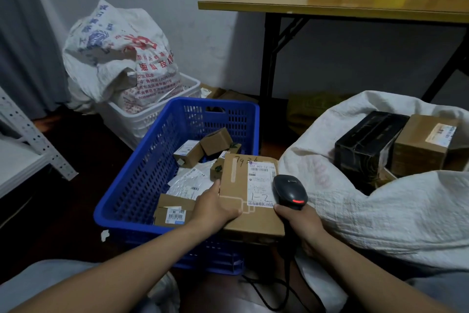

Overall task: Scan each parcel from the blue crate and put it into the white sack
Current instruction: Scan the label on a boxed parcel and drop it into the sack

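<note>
parcel at the scanner, over the crate's right corner

your left hand (215, 208) grips the brown parcel (236, 178) at its near-left side, fingers curled onto the top face, thumb along the edge. the parcel sits flat, label (261, 183) up, over the near right corner of the blue crate (137, 180), just beside the white sack (380, 213). your right hand (299, 221) is wrapped tight round the handle of the black scanner (289, 189). its head lies over the label's right edge w/ a red light lit. small boxes (189, 152) & flat mailers (187, 180) lie in the crate. the sack gapes open w/ a black box (368, 145) & a brown box (423, 145) inside.
</note>
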